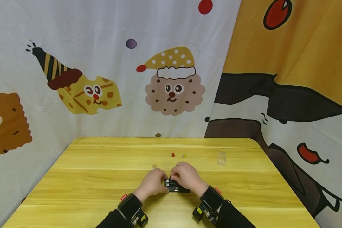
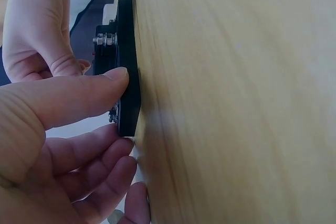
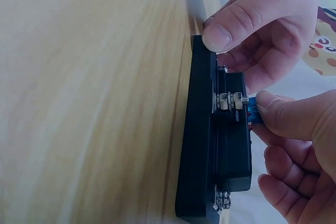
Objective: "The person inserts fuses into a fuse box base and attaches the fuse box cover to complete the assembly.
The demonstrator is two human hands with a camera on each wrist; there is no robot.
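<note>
Black and oblong, the bolt-studded block (image 3: 233, 148) lies on the yellow wood-grained bench (image 1: 102, 183), its left end gripped between the thumb and fingers of the left hand (image 1: 153, 182). The right hand (image 1: 188, 175) pinches a small translucent blue piece (image 3: 253, 109) at the block's top, near a silver metal bolt with nuts (image 3: 224, 101); how far in it sits cannot be told. Beyond the hands lie a small red piece (image 1: 172, 155) and, just right of it, a small yellow piece (image 1: 183, 155). A small pale clear piece (image 1: 154, 166) rests near the left hand; a clear rectangular plastic case (image 1: 221, 158) lies well to the right.
</note>
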